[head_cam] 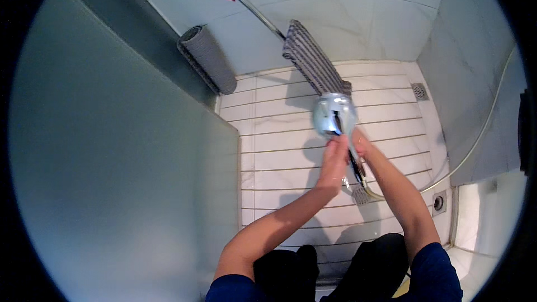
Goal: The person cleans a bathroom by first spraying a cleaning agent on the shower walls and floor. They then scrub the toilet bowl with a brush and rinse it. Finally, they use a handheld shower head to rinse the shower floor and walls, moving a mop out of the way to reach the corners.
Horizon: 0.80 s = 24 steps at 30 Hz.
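Note:
A chrome hand shower is held out over the floor, its round head pointing away from me and its dark, shiny handle slanting back between my wrists. My right hand grips it at the neck from the right, its fingers partly hidden behind it. Against the left side of the neck lie the fingers of my left hand, blurred, so whether they close on it is unclear. Bright water drops show beside the handle. Just beyond the shower head, a flat mop's grey striped pad leans up from the floor.
The mop's metal pole rests toward the back wall. A rolled grey mat stands in the left corner, by a frosted glass panel. A pale hose loops along the right. Drain covers sit in the grooved floor.

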Motion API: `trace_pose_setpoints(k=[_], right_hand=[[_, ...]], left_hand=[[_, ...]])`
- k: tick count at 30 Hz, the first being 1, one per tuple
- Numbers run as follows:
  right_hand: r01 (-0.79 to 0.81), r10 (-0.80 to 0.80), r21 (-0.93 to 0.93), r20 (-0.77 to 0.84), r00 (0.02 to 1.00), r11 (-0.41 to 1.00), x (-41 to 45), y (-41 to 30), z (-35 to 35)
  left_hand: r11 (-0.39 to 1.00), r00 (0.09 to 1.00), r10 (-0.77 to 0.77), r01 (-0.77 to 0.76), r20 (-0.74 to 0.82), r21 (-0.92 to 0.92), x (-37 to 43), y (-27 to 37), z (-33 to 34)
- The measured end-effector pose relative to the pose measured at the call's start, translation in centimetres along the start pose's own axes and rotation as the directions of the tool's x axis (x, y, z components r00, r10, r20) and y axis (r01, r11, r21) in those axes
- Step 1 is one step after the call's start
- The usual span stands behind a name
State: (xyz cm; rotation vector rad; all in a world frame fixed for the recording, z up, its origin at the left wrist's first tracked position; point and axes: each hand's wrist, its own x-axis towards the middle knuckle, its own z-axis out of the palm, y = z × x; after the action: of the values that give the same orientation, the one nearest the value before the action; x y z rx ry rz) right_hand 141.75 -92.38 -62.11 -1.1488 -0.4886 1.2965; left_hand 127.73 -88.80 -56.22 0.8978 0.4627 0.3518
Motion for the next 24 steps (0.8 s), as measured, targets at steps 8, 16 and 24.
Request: trace_pose_setpoints(k=[8,16,24], right_hand=[[0.124,0.079,-0.633,0.283,0.956,0.764,-1.3,3.2,11.4],[0.351,-0.261,-0.851,0.263,0.929,0.390,6.2,3.0,14.7],[0.305,-0.503,-0.933,0.173,0.847,0.192,6.6,3.8,11.0]], left_hand=[[0.830,0.908,0.091,-0.296,-0.409,-0.473,-3.7,6.1,-12.9],[0.767,0.900,0.077,-0.329,-0.429,-0.551,0.8,9.0,-18.0],[0.795,0.919,-0.138,-0.120,-0.369,-0.595,6.1,5.9,-18.1]])
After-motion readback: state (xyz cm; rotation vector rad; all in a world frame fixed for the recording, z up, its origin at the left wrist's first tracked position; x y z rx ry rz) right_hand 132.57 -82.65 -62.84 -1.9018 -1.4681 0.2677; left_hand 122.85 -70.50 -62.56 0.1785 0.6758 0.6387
